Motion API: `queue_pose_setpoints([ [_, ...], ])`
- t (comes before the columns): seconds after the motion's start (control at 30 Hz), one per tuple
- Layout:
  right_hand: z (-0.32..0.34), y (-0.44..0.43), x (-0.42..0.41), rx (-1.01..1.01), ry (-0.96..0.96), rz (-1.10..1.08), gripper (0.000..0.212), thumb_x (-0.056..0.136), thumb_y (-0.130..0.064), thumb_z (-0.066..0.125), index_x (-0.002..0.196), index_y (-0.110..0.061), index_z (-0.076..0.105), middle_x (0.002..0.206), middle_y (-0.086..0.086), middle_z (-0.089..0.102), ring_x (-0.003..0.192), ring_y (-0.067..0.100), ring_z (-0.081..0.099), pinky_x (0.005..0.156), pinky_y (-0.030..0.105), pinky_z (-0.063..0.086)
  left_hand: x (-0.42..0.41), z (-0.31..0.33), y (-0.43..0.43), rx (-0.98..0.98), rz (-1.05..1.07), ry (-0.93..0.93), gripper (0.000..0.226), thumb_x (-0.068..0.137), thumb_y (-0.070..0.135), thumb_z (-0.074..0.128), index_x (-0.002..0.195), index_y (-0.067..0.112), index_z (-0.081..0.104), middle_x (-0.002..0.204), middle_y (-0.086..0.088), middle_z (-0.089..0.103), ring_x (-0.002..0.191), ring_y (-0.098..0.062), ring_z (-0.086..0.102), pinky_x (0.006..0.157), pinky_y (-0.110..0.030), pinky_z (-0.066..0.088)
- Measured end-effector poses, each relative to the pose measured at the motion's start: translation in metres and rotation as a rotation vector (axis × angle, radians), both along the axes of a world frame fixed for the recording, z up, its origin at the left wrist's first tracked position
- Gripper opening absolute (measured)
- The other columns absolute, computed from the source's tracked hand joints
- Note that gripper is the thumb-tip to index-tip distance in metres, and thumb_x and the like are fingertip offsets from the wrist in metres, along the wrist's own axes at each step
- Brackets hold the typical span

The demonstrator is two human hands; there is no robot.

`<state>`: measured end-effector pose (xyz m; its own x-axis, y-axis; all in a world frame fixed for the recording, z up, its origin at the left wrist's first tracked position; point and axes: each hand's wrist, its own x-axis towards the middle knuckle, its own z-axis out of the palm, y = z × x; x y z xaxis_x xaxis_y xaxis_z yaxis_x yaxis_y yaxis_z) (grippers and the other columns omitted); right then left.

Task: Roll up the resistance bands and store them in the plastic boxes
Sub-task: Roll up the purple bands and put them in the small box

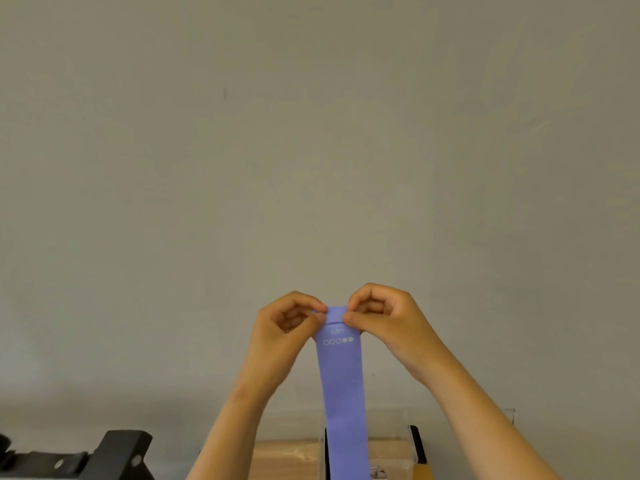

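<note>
my left hand (291, 323) and right hand (384, 317) are both raised in front of me. each pinches one top corner of the purple resistance band (341, 382) between thumb and forefinger, and the other fingers are curled in loosely behind. neither hand is wide; both are narrow and closed on the band's upper edge.

from the head view, the top edge looks folded over into a first small turn between my fingertips, so i judge the roll as only just begun. the band hangs straight down from my hands with its long axis vertical, the printed dots just under the fold. its lower part drops out of the bottom of the frame, so i can't tell where its end lies.

below my hands, behind the hanging strip, a clear plastic box (391, 431) stands on the wooden desk (284, 459), nearer my right arm than my left. a black bracket (117, 452) sits off to the lower left, against the plain wall (311, 133).

the roll must travel downward along the strip, with both hands level so the edges stay even.
</note>
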<state>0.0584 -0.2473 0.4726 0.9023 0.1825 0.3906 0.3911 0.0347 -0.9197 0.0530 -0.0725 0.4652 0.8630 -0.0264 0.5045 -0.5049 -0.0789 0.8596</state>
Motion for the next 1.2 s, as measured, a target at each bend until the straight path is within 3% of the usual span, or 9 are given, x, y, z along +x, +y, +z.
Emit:
queue_pose_setpoints([
  [0.17, -0.003, -0.002, 0.003, -0.192, -0.072, -0.112, 0.025, 0.084, -0.004, 0.068, 0.092, -0.027, 0.066, 0.071, -0.001, 0.064, 0.068, 0.011, 0.063, 0.07, 0.017, 0.05, -0.001, 0.001, 0.004, 0.226, 0.096, -0.068, 0.029, 0.086, -0.001, 0.065, 0.104, 0.023, 0.066, 0.078, 0.0, 0.07, 0.071, -0.014, 0.069, 0.069, -0.019, 0.053],
  [0.33, -0.006, 0.001, 0.003, -0.27, -0.144, -0.149, 0.022, 0.087, -0.005, 0.063, 0.079, -0.025, 0.064, 0.075, 0.003, 0.067, 0.072, 0.023, 0.065, 0.07, 0.035, 0.055, -0.004, 0.0, 0.002, 0.386, 0.128, -0.15, 0.018, 0.092, 0.003, 0.057, 0.087, 0.02, 0.059, 0.071, 0.002, 0.067, 0.062, -0.013, 0.064, 0.063, -0.022, 0.051],
  [0.43, -0.004, -0.001, -0.001, -0.168, -0.082, -0.035, 0.015, 0.091, -0.004, 0.058, 0.086, -0.017, 0.063, 0.069, 0.007, 0.069, 0.063, 0.02, 0.065, 0.064, 0.027, 0.053, -0.007, 0.002, 0.004, 0.216, -0.003, -0.021, 0.014, 0.094, 0.003, 0.054, 0.088, 0.014, 0.058, 0.065, -0.014, 0.063, 0.055, -0.02, 0.056, 0.059, -0.025, 0.048],
  [0.57, -0.005, 0.006, -0.008, 0.353, 0.163, 0.251, 0.009, 0.079, -0.007, 0.064, 0.081, -0.014, 0.071, 0.075, 0.01, 0.07, 0.067, 0.018, 0.067, 0.064, 0.023, 0.053, -0.012, 0.007, -0.002, -0.335, -0.316, 0.295, 0.011, 0.078, 0.012, 0.062, 0.078, 0.018, 0.071, 0.074, -0.012, 0.066, 0.059, -0.019, 0.061, 0.054, -0.023, 0.05],
  [0.67, -0.008, 0.012, -0.009, 0.547, 0.286, 0.366, 0.012, 0.075, -0.008, 0.061, 0.076, -0.015, 0.071, 0.077, 0.007, 0.067, 0.068, 0.018, 0.065, 0.062, 0.023, 0.052, -0.015, 0.004, -0.007, -0.487, -0.426, 0.403, 0.013, 0.07, 0.008, 0.073, 0.074, 0.02, 0.072, 0.079, -0.009, 0.07, 0.062, -0.018, 0.066, 0.053, -0.025, 0.052],
  [0.73, -0.008, 0.012, -0.009, 0.535, 0.284, 0.363, 0.01, 0.074, -0.009, 0.06, 0.074, -0.014, 0.069, 0.075, 0.007, 0.064, 0.067, 0.017, 0.063, 0.062, 0.022, 0.051, -0.014, 0.003, -0.008, -0.521, -0.428, 0.412, 0.006, 0.066, 0.021, 0.072, 0.07, 0.018, 0.069, 0.074, -0.007, 0.067, 0.06, -0.018, 0.062, 0.052, -0.026, 0.05],
  [0.87, -0.004, 0.007, -0.01, 0.305, 0.164, 0.242, 0.006, 0.075, -0.012, 0.065, 0.07, -0.014, 0.068, 0.07, 0.003, 0.065, 0.065, 0.014, 0.063, 0.063, 0.02, 0.051, -0.012, 0.004, -0.005, -0.317, -0.291, 0.275, 0.012, 0.071, 0.022, 0.069, 0.064, 0.016, 0.063, 0.062, -0.003, 0.059, 0.055, -0.014, 0.056, 0.052, -0.021, 0.046],
  [1.03, -0.006, 0.0, -0.007, -0.001, 0.054, -0.002, 0.017, 0.086, -0.002, 0.064, 0.094, -0.015, 0.069, 0.081, 0.011, 0.073, 0.076, 0.012, 0.068, 0.073, 0.02, 0.052, -0.008, 0.003, -0.001, 0.043, -0.057, 0.087, 0.014, 0.087, -0.003, 0.062, 0.094, 0.009, 0.066, 0.076, -0.015, 0.07, 0.07, -0.022, 0.069, 0.067, -0.025, 0.054],
  [1.2, -0.01, 0.002, -0.003, -0.178, -0.08, -0.12, 0.019, 0.087, -0.005, 0.063, 0.079, -0.022, 0.065, 0.08, 0.008, 0.07, 0.075, 0.026, 0.064, 0.066, 0.027, 0.049, -0.004, -0.002, -0.004, 0.231, -0.005, -0.031, 0.015, 0.089, -0.005, 0.06, 0.087, 0.01, 0.064, 0.078, -0.004, 0.07, 0.071, -0.015, 0.067, 0.064, -0.02, 0.05],
])
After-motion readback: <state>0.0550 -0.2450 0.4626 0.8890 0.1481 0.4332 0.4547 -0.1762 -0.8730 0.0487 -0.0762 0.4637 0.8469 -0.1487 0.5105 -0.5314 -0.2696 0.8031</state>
